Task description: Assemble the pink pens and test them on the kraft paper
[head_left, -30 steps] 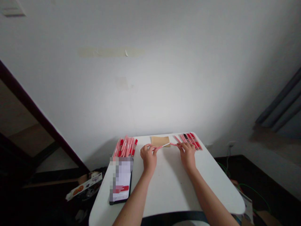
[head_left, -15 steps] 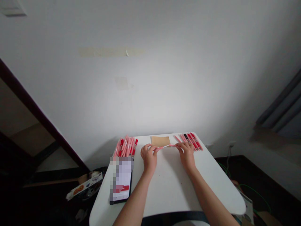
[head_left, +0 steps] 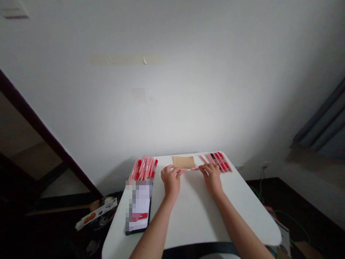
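Between my two hands, a slim pink pen [head_left: 192, 169] is held level a little above the table. My left hand [head_left: 170, 181] pinches its left end, thumb and fingers closed on it. The other end is pinched in the fingers of my right hand [head_left: 212, 176]. A short whitish stretch shows along the pen's middle; its tips are hidden in my fingers. Left of my left hand lies a pile of pink and red pens [head_left: 145, 168]. Just beyond my right hand is a row of pink, red and black pens [head_left: 219, 160].
A tan piece of card or paper [head_left: 184, 161] lies at the back of the white table [head_left: 194, 216]. A phone [head_left: 141, 207] with a lit, partly blurred screen lies at the left. The wall [head_left: 178, 118] rises behind the table.
My right hand has moved slightly left, closer to my left hand. The whitish stretch between the pen's pink parts looks shorter, and the pen looks straighter.
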`<state>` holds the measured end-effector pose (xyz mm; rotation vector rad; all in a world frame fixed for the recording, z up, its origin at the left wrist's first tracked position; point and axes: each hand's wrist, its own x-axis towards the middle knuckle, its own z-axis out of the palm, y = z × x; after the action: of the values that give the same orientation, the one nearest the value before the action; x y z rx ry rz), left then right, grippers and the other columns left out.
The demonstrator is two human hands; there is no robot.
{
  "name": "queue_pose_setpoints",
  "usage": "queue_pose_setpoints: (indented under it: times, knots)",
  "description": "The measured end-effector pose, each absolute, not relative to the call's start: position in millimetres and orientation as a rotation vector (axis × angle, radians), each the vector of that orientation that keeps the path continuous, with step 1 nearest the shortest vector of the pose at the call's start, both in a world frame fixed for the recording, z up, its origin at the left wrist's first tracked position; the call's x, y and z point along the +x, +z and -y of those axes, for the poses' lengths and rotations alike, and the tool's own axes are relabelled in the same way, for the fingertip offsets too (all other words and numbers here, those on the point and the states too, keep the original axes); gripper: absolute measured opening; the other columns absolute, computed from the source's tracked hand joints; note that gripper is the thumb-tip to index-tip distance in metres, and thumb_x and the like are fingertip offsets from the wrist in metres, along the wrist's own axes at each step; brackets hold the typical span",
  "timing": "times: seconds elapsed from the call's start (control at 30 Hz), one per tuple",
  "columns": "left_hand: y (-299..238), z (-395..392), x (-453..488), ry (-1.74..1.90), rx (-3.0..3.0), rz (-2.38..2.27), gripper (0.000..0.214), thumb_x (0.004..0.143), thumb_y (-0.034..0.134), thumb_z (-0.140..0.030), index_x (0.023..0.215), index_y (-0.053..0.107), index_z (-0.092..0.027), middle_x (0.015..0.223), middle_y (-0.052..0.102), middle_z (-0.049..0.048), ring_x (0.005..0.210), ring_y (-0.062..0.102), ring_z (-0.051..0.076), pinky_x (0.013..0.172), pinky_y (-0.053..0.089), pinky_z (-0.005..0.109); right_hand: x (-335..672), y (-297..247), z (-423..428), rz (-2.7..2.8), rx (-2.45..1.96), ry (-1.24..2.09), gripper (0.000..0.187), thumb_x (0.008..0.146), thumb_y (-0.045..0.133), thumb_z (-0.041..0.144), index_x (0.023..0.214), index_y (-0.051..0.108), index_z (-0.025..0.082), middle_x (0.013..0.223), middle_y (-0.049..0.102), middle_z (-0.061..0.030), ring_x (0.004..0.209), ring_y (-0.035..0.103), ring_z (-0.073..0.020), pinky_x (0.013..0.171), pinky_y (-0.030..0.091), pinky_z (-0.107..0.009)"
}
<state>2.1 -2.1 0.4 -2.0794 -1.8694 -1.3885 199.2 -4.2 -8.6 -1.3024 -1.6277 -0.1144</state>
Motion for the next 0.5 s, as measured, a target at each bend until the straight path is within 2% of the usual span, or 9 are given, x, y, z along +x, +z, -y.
queue_pose_setpoints:
  times: [0.5]
  knots:
    - [0.8,4.2,4.4,-1.384,-2.117,1.825,0.007,0.078,0.067,-0.027,0.082,0.072,-0.026,0.103,0.059,0.0053,0.105,0.049,0.023,0.097,0.038,0.043,192.5,-3.4,7.7,1.678,-1.248,-0.073,0.021,0.092,0.051,0.029,0.09,0.072,0.025,0.088,0.067,-0.0068,0.093,0.048,-0.0245,0.083,0.042,-0.04]
